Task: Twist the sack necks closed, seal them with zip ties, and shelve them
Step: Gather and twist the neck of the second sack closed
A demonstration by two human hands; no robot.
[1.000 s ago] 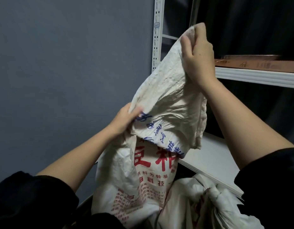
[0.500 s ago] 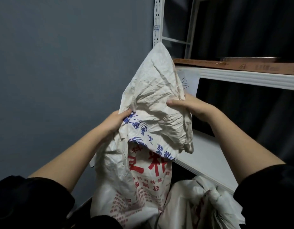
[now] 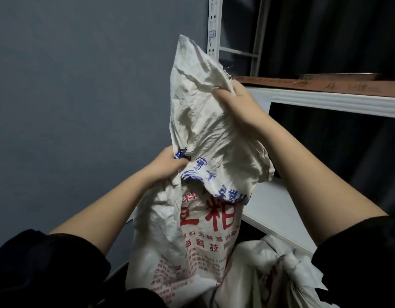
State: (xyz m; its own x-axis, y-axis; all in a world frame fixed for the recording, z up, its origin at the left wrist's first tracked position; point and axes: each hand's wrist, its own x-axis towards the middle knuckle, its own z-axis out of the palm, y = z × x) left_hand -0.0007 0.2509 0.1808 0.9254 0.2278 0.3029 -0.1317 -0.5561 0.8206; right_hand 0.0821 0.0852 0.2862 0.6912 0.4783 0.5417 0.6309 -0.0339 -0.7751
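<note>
A white woven sack with red and blue print stands upright in front of me. Its loose top rises in a crumpled flap with a frayed edge. My left hand pinches the sack's left side just above the blue lettering. My right hand grips the upper right edge of the flap, higher up. A second white sack with a gathered, bunched neck sits at the lower right. No zip tie is visible.
A white metal shelving unit stands to the right, with a perforated upright, an upper shelf rail carrying a brown board, and a lower white shelf. A grey-blue wall fills the left.
My right hand came down from the flap's peak to its mid right side, then shifted back up to the upper right edge. My left hand kept its grip on the left side.
</note>
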